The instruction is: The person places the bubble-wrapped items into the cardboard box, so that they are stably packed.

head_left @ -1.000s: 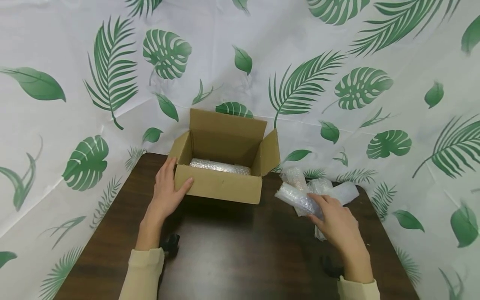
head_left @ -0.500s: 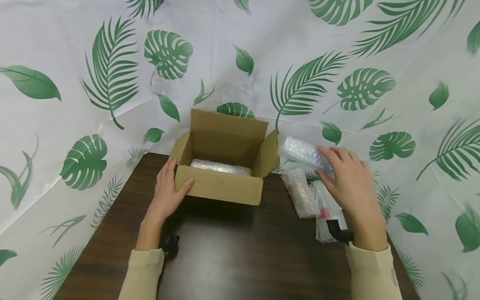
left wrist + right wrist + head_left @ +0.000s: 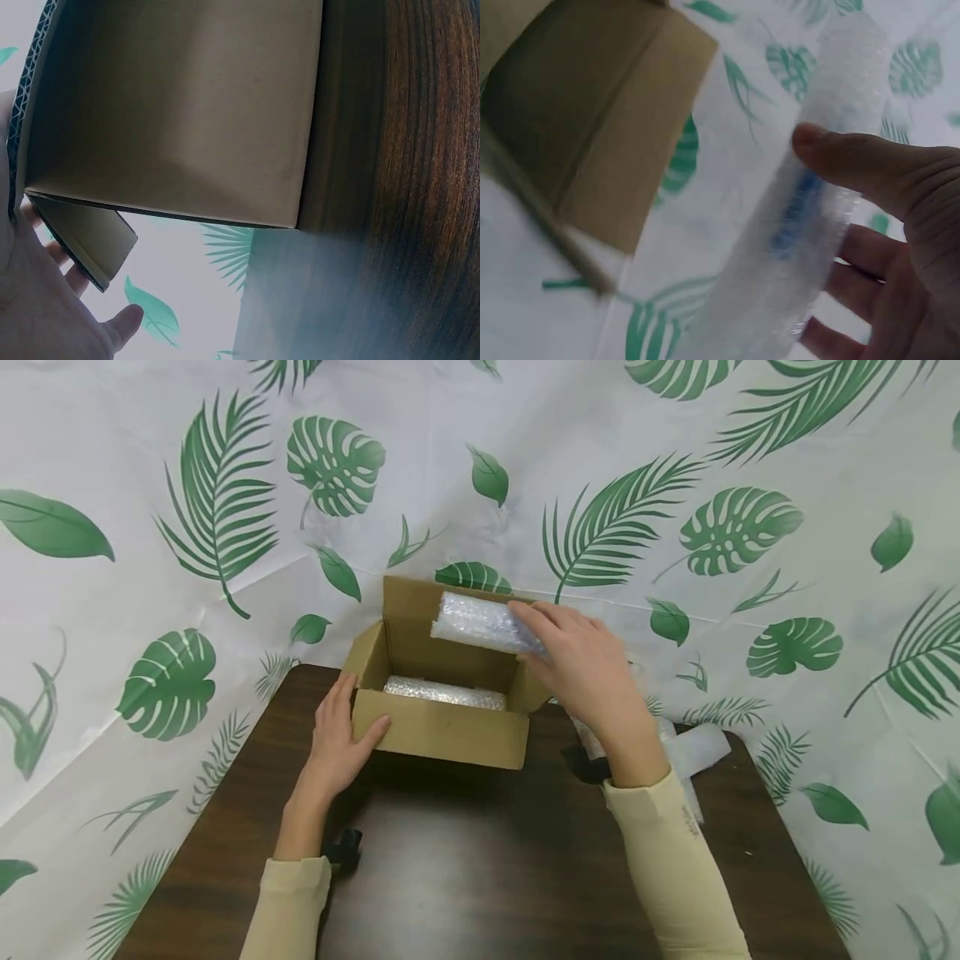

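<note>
My right hand (image 3: pixel 585 668) grips a bubble-wrapped bundle (image 3: pixel 476 620), long and pale, raised over the open cardboard box (image 3: pixel 450 732). In the right wrist view, something blue shows through the wrap (image 3: pixel 799 206), with the thumb on one side and fingers on the other. My left hand (image 3: pixel 339 750) holds the box at its front left corner, thumb over the front flap and fingers along the left flap (image 3: pixel 364 656). Inside the box lies another bubble-wrapped bundle (image 3: pixel 446 692); the box bottom is hidden.
More bubble-wrapped bundles (image 3: pixel 701 748) lie at the table's back right, partly hidden behind the right forearm. The dark wooden table (image 3: pixel 465 860) meets a leaf-patterned sheet (image 3: pixel 480 410) at the back and sides. The box's back flap (image 3: pixel 408 606) stands up.
My right hand has lifted the bubble-wrapped bundle from the pile at right and carried it left, over the box. The left hand keeps its place on the box.
</note>
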Demonstrator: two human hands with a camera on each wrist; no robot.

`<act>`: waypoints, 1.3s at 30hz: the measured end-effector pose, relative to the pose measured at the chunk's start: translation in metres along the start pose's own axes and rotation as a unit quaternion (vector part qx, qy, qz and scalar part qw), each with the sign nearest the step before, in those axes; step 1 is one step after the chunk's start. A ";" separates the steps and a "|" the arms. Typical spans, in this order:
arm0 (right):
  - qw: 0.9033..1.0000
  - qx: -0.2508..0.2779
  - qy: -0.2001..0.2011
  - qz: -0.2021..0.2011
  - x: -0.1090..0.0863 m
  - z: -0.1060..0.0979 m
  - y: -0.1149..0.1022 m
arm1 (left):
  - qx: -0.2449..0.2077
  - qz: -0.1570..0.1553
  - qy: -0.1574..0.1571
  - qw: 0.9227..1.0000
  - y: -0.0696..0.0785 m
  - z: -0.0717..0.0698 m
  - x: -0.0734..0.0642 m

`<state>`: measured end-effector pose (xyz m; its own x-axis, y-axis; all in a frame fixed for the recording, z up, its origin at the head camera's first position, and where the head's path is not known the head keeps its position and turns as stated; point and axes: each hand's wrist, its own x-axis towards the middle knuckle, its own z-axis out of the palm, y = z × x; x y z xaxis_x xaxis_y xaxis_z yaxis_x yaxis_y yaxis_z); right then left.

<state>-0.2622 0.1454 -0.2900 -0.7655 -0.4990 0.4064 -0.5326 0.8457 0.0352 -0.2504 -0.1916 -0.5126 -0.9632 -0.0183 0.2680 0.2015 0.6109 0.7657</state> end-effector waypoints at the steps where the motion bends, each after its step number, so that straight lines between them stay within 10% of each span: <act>1: 1.000 -0.001 -0.013 -0.002 0.007 0.005 -0.005 | 0.000 0.001 0.000 1.000 0.000 0.001 0.001; 10: 0.988 0.043 -0.151 -0.002 0.054 0.051 -0.034 | 0.000 0.006 0.006 1.000 -0.003 0.000 0.001; 16: 0.958 0.121 -0.260 0.023 0.069 0.085 -0.034 | 0.003 0.009 0.012 1.000 -0.007 -0.001 0.001; 31: 0.872 0.296 -0.383 0.072 0.078 0.134 -0.034 | -0.002 0.005 0.002 1.000 -0.006 0.003 0.003; 39: 0.870 0.265 -0.413 0.054 0.078 0.147 -0.031 | 0.001 0.004 0.000 1.000 -0.006 0.004 0.004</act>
<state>-0.3586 0.0526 -0.3939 -0.7036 -0.5725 -0.4210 -0.3650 0.7995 -0.4771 -0.2561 -0.1924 -0.5183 -0.9616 -0.0122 0.2742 0.2097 0.6119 0.7626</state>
